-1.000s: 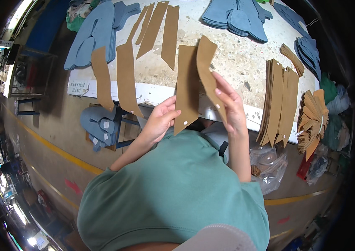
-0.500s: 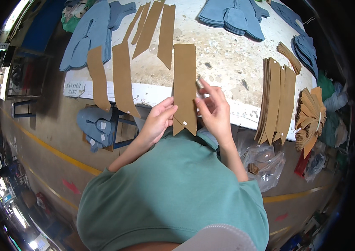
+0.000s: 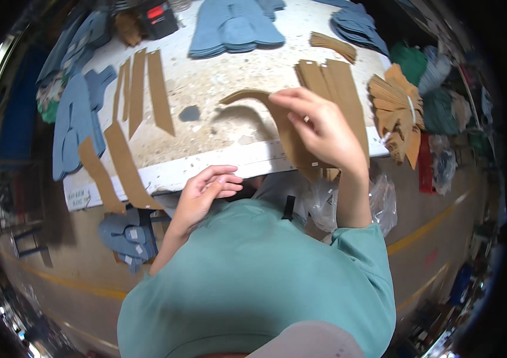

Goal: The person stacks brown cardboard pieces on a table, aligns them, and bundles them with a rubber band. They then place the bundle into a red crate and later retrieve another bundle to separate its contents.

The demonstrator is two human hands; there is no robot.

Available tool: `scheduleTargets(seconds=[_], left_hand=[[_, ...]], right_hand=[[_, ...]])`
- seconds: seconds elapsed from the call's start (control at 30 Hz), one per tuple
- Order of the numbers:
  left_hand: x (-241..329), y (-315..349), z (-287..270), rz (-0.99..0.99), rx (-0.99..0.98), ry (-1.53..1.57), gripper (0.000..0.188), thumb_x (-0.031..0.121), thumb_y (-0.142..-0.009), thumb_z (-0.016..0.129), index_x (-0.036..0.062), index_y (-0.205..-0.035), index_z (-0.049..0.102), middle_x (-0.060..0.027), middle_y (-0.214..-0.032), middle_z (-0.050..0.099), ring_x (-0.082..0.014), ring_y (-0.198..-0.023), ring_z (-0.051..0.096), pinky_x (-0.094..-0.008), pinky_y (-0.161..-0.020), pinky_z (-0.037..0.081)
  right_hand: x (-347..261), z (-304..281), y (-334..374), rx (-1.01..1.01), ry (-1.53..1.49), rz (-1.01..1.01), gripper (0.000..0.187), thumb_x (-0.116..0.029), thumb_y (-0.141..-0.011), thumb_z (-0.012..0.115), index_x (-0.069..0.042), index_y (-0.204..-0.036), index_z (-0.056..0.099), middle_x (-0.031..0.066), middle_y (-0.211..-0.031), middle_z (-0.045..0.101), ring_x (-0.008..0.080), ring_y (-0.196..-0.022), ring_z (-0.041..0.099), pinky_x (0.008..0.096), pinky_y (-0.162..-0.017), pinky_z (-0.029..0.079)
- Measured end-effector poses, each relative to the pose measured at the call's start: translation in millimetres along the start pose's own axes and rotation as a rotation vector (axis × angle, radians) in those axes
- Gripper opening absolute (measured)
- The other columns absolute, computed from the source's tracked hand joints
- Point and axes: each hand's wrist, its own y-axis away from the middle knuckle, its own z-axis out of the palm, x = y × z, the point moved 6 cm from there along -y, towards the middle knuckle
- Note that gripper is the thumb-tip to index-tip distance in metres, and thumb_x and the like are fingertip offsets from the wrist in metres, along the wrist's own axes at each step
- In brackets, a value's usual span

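Note:
My right hand (image 3: 328, 128) pinches a brown leather-like strip (image 3: 283, 128) that bends in an arc, its far end curling left above the table. The strip's notched lower end hangs past the table's front edge, beside a row of stacked brown strips (image 3: 349, 98) at the right. At the front edge, my left hand (image 3: 202, 194) holds nothing, its fingers loosely bent and apart. Several separate brown strips lie on the left part of the table, among them a wide strip (image 3: 127, 170) that overhangs the edge.
Stacks of blue cut pieces (image 3: 235, 30) lie on the white, worn table (image 3: 205, 77). A fanned, tied bundle of brown strips (image 3: 396, 110) sits at the right end. Clear plastic bags (image 3: 381, 206) hang below the edge. Blue pieces (image 3: 128, 238) rest below at the left.
My right hand has carried the brown strip rightward to the stack, and the strip has curled. My left hand has let go of it. The view has swung to the right.

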Motion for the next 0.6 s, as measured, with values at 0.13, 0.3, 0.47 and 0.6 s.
scheduleTargets(seconds=[0.13,0.3,0.47,0.6], left_hand=[[-1.8,-4.3,-3.3,-0.03,0.047,-0.055,0.031,0.014,-0.101,0.046,-0.0036,-0.126,0.053,-0.0152,-0.11,0.064,-0.0197,-0.1,0.064,-0.0297,-0.089,0.052],[-4.6,-5.9,-2.2,-0.01,0.055,-0.05,0.03,0.014,-0.101,0.047,-0.0039,-0.124,0.054,-0.0147,-0.109,0.064,-0.0192,-0.098,0.065,-0.029,-0.087,0.053],[17.1,-9.2,-15.0,0.194,0.137,-0.209,0.027,0.011,-0.099,0.049,-0.0047,-0.119,0.058,-0.0126,-0.104,0.066,-0.0148,-0.089,0.065,-0.0261,-0.081,0.052],[72.3,-15.1,-45.5,0.523,0.589,-1.036,0.036,0.014,-0.088,0.064,-0.0005,-0.121,0.058,-0.0157,-0.11,0.063,-0.0242,-0.097,0.064,-0.0326,-0.085,0.051]], right_hand=[[42.4,-64.6,33.5,0.175,-0.112,0.176,0.038,0.003,-0.09,0.05,-0.004,-0.126,0.06,0.0065,-0.124,0.059,0.0132,-0.097,0.058,0.0231,-0.083,0.044],[130.8,-80.6,87.3,0.444,-0.488,0.467,0.037,-0.003,-0.093,0.053,-0.003,-0.13,0.058,0.004,-0.124,0.057,0.0059,-0.094,0.054,0.0196,-0.086,0.043],[168.7,-66.8,108.1,0.382,-0.435,0.482,0.038,-0.007,-0.094,0.055,-0.004,-0.132,0.056,0.0027,-0.128,0.054,0.0065,-0.095,0.052,0.0218,-0.089,0.041],[166.4,-71.9,110.7,0.35,-0.315,0.471,0.039,-0.01,-0.093,0.057,-0.005,-0.132,0.056,0.0018,-0.124,0.056,0.0072,-0.091,0.053,0.0226,-0.087,0.042]])
